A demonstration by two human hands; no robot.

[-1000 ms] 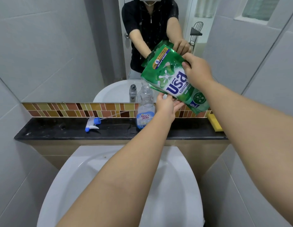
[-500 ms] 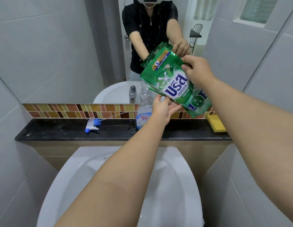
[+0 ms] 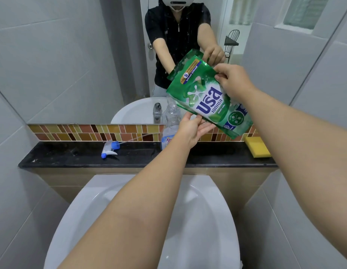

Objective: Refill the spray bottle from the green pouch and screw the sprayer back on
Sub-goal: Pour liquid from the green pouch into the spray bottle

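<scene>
The green pouch (image 3: 205,100) is tilted in the air in front of the mirror, its low left corner just above the open neck of the clear spray bottle (image 3: 169,123). My right hand (image 3: 233,82) pinches the pouch's upper right edge. My left hand (image 3: 191,131) holds its lower edge, thumb on the front and fingers underneath. The bottle stands upright on the black ledge (image 3: 72,154), partly hidden behind my left hand. The blue and white sprayer (image 3: 109,149) lies on the ledge to the bottle's left, its tube pointing toward the bottle.
A yellow sponge (image 3: 257,146) lies at the ledge's right end. A white basin (image 3: 207,220) sits below my arms. The mirror (image 3: 72,55) above the tile strip (image 3: 81,132) reflects the person and the tap. Grey tiled walls close in on both sides.
The pouch has turned a little and its left corner has dropped toward the bottle's neck. Both hands keep their hold on it. The bottle and sprayer have not moved.
</scene>
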